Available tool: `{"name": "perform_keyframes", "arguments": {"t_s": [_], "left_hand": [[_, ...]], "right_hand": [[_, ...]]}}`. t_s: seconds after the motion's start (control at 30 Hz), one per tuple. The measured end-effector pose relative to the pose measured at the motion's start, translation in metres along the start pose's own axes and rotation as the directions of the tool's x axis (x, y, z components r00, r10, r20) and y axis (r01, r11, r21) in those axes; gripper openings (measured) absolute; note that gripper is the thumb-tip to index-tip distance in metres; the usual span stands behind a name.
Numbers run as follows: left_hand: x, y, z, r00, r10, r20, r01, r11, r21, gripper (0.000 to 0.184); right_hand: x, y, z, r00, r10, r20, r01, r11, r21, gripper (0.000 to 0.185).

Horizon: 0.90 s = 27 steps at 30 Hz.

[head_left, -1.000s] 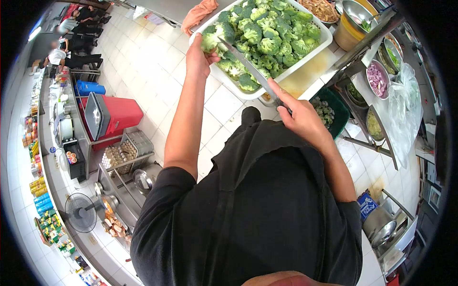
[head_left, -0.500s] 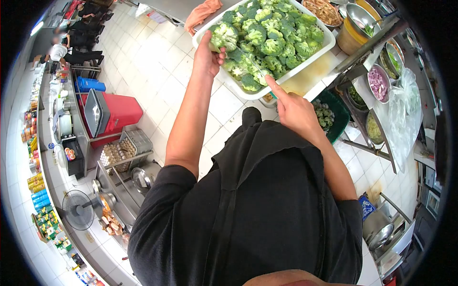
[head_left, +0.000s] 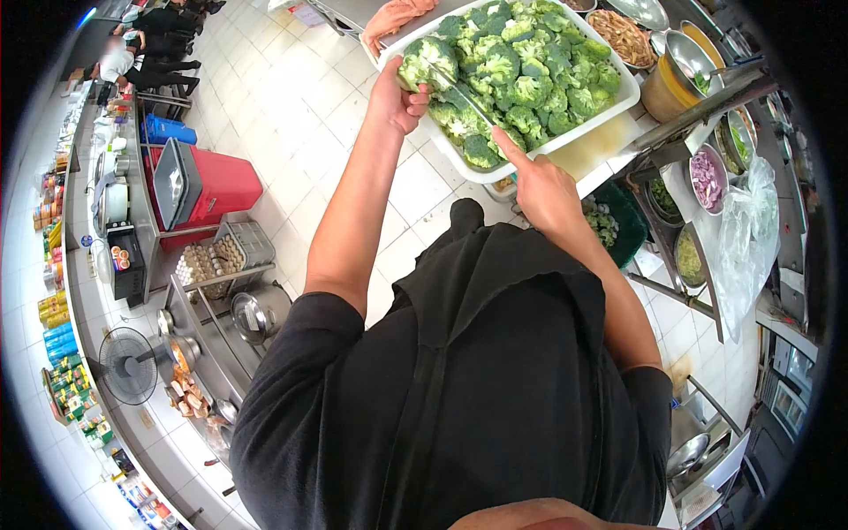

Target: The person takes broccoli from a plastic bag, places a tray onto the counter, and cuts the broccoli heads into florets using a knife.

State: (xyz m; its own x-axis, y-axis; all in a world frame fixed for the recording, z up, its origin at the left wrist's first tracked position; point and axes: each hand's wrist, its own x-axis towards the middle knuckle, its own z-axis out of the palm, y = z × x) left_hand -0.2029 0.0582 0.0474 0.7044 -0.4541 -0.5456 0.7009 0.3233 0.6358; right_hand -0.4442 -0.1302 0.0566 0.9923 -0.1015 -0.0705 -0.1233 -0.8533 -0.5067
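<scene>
Kitchen floor (head_left: 291, 106): pale tiles, to the left of the white tray and below it; farther left of the tray, a red bin (head_left: 212, 185).
White tray (head_left: 627, 87): heaped with broccoli (head_left: 530, 88); just beside its upper left side, an orange cloth (head_left: 397, 18); near its right end, a steel bowl (head_left: 693, 55).
Broccoli piece (head_left: 431, 62): at the left corner of the tray; lifted or resting on the others, cannot tell.
Knife (head_left: 477, 108): slanting over the near side of the tray, tip at the held piece; depth of any cut, impossible to tell.
Careful knife work: keep the edge away from the left fingers, prefer short, slow strokes, hold the piece above the tray to catch loose bits.
Left hand (head_left: 397, 99): grip of middle width, holding the piece from its outer side, by the tray's left corner.
Right hand (head_left: 543, 190): narrow grip around the mostly hidden knife handle, index finger stretched forward along the knife, just outside the tray's near rim.
</scene>
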Motion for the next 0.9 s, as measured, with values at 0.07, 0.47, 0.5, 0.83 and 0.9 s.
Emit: {"name": "perform_keyframes", "arguments": {"t_s": [0.07, 0.47, 0.5, 0.83, 0.9], "left_hand": [[0.002, 0.000, -0.002, 1.000, 0.002, -0.004, -0.002, 1.000, -0.011, 0.041], [-0.003, -0.018, 0.014, 0.957, 0.287, -0.041, -0.255, 0.901, 0.350, 0.036], [-0.003, -0.019, 0.015, 0.951, 0.309, -0.030, -0.275, 0.883, 0.382, 0.035], [-0.013, -0.022, 0.026, 0.922, 0.385, -0.032, -0.329, 0.826, 0.458, 0.030], [-0.013, -0.022, 0.024, 0.920, 0.391, -0.041, -0.326, 0.816, 0.477, 0.030]], "right_hand": [[0.004, 0.000, 0.002, 1.000, -0.001, 0.003, 0.001, 1.000, -0.019, 0.077], [-0.036, 0.027, -0.027, 0.992, 0.053, -0.118, -0.005, 0.926, 0.377, 0.070], [-0.037, 0.020, -0.031, 0.995, 0.049, -0.088, -0.020, 0.952, 0.305, 0.070], [-0.025, -0.003, -0.031, 1.000, 0.020, -0.012, -0.021, 0.995, -0.096, 0.071], [-0.022, -0.003, -0.031, 1.000, 0.007, -0.009, -0.008, 0.995, -0.095, 0.071]]}}
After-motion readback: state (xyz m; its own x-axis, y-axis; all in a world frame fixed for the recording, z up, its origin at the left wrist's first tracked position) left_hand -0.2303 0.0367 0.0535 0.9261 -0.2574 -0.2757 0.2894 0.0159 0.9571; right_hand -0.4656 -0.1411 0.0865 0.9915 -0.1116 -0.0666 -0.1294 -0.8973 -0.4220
